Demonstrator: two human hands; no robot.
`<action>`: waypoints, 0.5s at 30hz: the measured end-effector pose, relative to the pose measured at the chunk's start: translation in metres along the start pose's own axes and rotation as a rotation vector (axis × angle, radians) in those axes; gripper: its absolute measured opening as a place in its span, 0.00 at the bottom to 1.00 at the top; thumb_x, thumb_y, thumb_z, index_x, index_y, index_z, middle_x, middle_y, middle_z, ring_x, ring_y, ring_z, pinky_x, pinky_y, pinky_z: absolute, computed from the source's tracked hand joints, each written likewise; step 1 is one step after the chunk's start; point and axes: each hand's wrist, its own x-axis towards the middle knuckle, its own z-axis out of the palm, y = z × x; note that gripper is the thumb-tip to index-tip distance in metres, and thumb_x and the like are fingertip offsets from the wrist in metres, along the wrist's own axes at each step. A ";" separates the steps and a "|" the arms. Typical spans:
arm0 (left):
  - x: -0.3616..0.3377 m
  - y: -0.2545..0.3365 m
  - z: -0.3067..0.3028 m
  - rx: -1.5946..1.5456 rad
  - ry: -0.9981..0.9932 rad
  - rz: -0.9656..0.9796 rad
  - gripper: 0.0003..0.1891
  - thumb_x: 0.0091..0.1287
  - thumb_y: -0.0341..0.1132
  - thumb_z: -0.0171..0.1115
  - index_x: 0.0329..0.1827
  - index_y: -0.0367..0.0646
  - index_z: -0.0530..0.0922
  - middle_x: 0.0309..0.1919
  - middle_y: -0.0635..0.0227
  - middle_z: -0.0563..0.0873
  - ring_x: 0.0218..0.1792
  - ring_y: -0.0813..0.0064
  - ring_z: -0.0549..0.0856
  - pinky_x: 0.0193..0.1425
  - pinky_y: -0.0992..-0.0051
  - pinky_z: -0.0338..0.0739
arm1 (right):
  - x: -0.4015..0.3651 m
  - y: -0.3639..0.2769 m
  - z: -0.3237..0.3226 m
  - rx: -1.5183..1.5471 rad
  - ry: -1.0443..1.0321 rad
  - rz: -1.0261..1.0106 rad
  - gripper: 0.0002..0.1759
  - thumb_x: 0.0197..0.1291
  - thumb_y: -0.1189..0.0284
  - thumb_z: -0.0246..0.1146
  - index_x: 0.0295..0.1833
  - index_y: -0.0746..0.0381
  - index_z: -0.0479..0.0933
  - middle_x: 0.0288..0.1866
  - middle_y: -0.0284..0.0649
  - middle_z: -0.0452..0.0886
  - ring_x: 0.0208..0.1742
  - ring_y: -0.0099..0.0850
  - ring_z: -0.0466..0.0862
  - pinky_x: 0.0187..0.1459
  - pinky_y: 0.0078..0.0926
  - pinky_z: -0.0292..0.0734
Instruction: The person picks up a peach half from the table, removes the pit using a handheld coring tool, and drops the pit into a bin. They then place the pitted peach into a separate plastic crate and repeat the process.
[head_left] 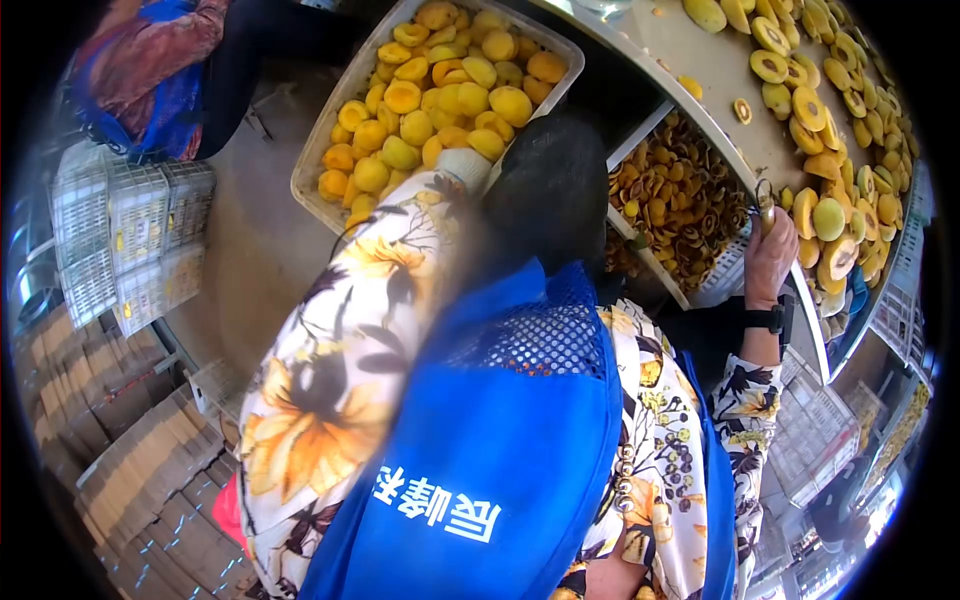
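Observation:
In the head view, my left hand (466, 167) is in a white glove at the near side of a pale plastic crate (318, 205). Its fingers are hidden, partly behind my dark-clothed knee. Whole and halved yellow peaches (420, 125) fill that crate. My right hand (771, 255), bare with a black band on the wrist, is at the table edge. Its fingers are wrapped round a small metal tool with a looped end (766, 207). Just beyond it, cut peach halves (835, 215) lie heaped on the metal table (715, 60).
Below the table edge stands a bin of brown-yellow peach scraps (675, 195). White slatted crates (135, 215) are stacked at left, above piled flattened cardboard (150, 470). Another person's blue-and-red sleeve (165, 70) shows at upper left. More crates (815, 430) stand at right.

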 end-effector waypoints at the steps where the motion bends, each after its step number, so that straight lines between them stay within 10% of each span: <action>1: 0.009 -0.009 0.014 0.000 0.052 0.019 0.15 0.64 0.44 0.51 0.43 0.47 0.82 0.43 0.54 0.84 0.48 0.56 0.82 0.50 0.62 0.76 | 0.001 0.001 -0.001 0.019 -0.003 -0.003 0.21 0.55 0.75 0.62 0.55 0.62 0.67 0.49 0.47 0.75 0.51 0.45 0.75 0.55 0.40 0.68; 3: -0.005 -0.011 -0.009 0.004 0.197 0.124 0.15 0.64 0.45 0.51 0.42 0.47 0.84 0.43 0.54 0.84 0.48 0.57 0.83 0.50 0.62 0.76 | 0.003 0.003 -0.004 0.032 -0.008 -0.034 0.21 0.56 0.74 0.61 0.55 0.62 0.67 0.49 0.46 0.76 0.51 0.45 0.75 0.55 0.40 0.68; 4: -0.028 0.002 -0.051 -0.069 -0.127 -0.018 0.16 0.61 0.46 0.56 0.43 0.47 0.83 0.40 0.54 0.85 0.45 0.54 0.83 0.48 0.62 0.76 | 0.002 0.003 -0.005 0.017 -0.006 -0.037 0.21 0.56 0.74 0.61 0.55 0.62 0.67 0.48 0.47 0.76 0.51 0.45 0.75 0.55 0.40 0.68; 9: -0.040 0.020 -0.125 -0.194 0.190 -0.139 0.23 0.54 0.50 0.63 0.42 0.38 0.81 0.40 0.49 0.84 0.44 0.53 0.83 0.47 0.61 0.77 | 0.002 0.000 -0.001 -0.043 0.009 -0.045 0.23 0.54 0.74 0.63 0.56 0.62 0.66 0.49 0.47 0.75 0.51 0.46 0.75 0.55 0.41 0.68; 15: -0.005 -0.009 -0.089 -0.066 -0.219 0.162 0.20 0.53 0.44 0.64 0.46 0.44 0.79 0.42 0.49 0.83 0.46 0.49 0.81 0.49 0.59 0.75 | 0.002 0.001 -0.002 -0.066 -0.036 -0.024 0.27 0.50 0.76 0.65 0.57 0.62 0.66 0.50 0.47 0.74 0.52 0.45 0.74 0.55 0.41 0.67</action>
